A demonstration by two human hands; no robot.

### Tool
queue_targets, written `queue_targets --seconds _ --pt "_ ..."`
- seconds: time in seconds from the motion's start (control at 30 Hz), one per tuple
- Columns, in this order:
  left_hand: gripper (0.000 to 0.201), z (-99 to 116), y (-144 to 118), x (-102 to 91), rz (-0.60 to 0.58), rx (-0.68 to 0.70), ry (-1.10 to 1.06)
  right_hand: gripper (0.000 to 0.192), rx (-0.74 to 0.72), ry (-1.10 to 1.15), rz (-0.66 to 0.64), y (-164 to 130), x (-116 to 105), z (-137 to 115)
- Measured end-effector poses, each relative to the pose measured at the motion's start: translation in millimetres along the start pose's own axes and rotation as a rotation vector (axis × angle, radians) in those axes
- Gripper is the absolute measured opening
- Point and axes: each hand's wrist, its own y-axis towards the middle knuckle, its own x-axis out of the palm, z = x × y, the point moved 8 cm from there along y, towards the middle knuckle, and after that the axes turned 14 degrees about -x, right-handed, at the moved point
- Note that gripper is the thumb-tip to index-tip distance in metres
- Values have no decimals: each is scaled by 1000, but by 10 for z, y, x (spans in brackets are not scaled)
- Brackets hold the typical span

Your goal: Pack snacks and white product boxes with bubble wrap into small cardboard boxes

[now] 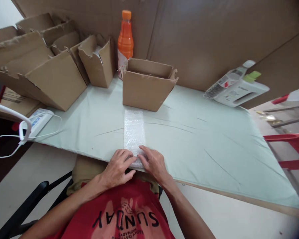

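Observation:
A strip of clear bubble wrap [134, 131] lies flat on the pale green table cover [201, 139], running away from me toward an open cardboard box [147, 84]. My left hand [118, 167] and my right hand [153, 162] rest side by side on the strip's near end at the table's front edge, fingers curled down over it. Whatever lies under the fingers is hidden.
Several opened cardboard boxes [40, 66] are stacked at the back left. An orange drink bottle [125, 36] stands behind the middle box. A white jug and a bottle [235, 88] lie at the back right. A white charger with cable [36, 122] sits left; red chair [294, 146] right.

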Motion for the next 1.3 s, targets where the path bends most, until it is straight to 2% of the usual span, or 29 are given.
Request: queue_targets --seconds 0.2,0.3,0.37,0.43,0.5,0.6,0.67,0.8,0.87,0.97,1.03,1.1,1.2,1.3 --pt "27 -65 -11 -11 48 -25 -44 34 -69 40 -13 83 2 35" --pt "22 -84 0 -39 56 -32 -109 44 -58 7 63 63 -184 47" --pt "22 -107 16 -72 73 -53 -152 50 -108 44 102 7 -322 -9" --pt "25 -149 39 -106 93 -97 -198 53 -194 128 52 -51 -351 -97" --pt "28 -197 70 -132 116 -144 -221 49 -223 191 -13 -85 -293 -129" --pt "26 -242 131 -153 153 -174 -159 33 -107 169 17 -52 -187 -7" --pt "24 -264 182 -154 165 -185 -73 31 -47 103 71 -7 -163 66" --pt "30 -355 278 -137 150 -262 71 35 -86 -51 179 19 -303 23" --pt "31 -374 293 -145 156 -272 80 36 -176 -74 147 19 -333 -71" --pt "33 -318 261 -179 177 -193 36 29 -278 -73 14 55 -253 -170" --pt "35 -270 216 -197 157 -126 -18 24 -265 -37 -7 102 -219 -162" --pt "36 -272 183 -213 118 -116 -98 22 -230 48 13 142 -215 -133" --pt "36 -372 201 -228 89 -199 -189 24 -173 121 47 155 -249 -84" --pt "31 -470 295 -213 101 -257 -114 30 -141 7 117 147 -350 -59"
